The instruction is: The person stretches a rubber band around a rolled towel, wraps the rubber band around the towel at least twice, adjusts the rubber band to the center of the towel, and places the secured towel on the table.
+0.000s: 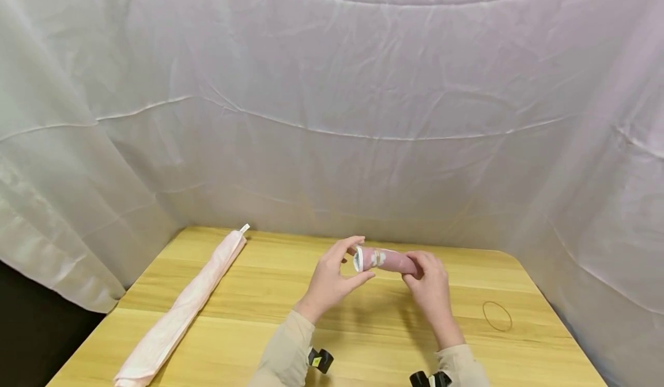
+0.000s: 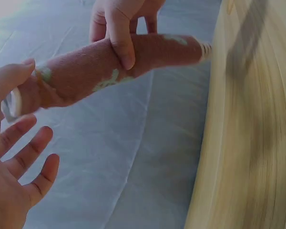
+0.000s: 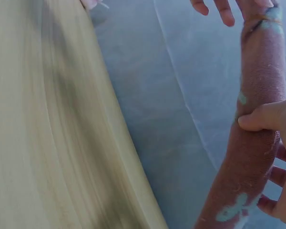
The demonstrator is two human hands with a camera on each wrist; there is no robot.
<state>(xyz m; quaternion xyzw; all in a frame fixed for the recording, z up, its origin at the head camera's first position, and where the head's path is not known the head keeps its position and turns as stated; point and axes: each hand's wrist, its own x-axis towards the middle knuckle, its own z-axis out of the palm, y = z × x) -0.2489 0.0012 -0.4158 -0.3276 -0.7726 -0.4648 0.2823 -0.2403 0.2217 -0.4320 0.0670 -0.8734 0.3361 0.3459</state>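
Observation:
A rolled dusty-pink towel with pale patches is held above the table between both hands. A thin tan rubber band circles it near its left end, where the white edge shows. My left hand has its thumb and a finger about that end; in the left wrist view its other fingers are spread apart from the roll. My right hand grips the roll toward its right part, thumb on one side and fingers on the other. The far end of the roll is covered by this hand in the head view.
A long pale-pink cloth roll with a white tag lies slantwise on the left of the wooden table. Another rubber band lies on the right. Whitish curtains hang behind the table and at its sides.

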